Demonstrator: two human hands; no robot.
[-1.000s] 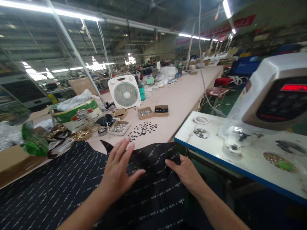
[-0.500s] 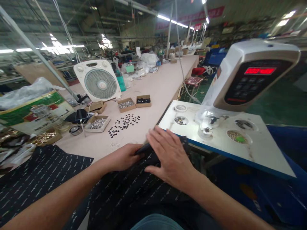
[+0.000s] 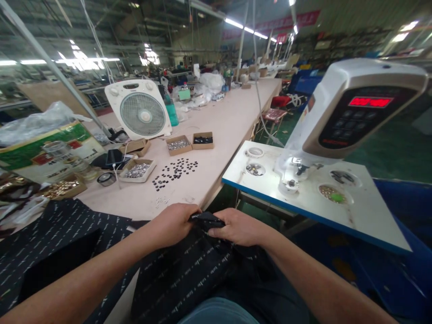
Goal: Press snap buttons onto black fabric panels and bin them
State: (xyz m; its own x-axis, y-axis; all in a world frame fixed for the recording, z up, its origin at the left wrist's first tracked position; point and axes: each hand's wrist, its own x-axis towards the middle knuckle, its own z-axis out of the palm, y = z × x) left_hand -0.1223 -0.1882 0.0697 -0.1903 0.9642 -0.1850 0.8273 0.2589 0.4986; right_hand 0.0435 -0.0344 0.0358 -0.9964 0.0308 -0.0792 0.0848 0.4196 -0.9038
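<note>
A dark fabric piece with rows of small white print [image 3: 189, 274] lies across my lap. Its folded edge is pinched between my left hand [image 3: 177, 225] and my right hand [image 3: 243, 227], both closed on it a short way apart. More of the same printed cloth [image 3: 76, 225] spreads over the table at the left. Small black round pieces [image 3: 177, 173] lie scattered on the table beyond my hands. To the right stands a white snap-press-like machine [image 3: 337, 117] with a lit red display, on a white board with blue edges [image 3: 256, 180].
Small boxes of silvery parts [image 3: 137, 171] and black parts [image 3: 203, 140] stand on the table [image 3: 232, 121]. Behind them is a white box fan [image 3: 141, 110]. Left are a green-and-white carton [image 3: 50, 150] and a roll of tape [image 3: 106, 179]. A cable [image 3: 258, 99] hangs near the machine.
My right hand, spread flat over the cloth before, has drawn back and now grips the folded edge. My left hand keeps its hold.
</note>
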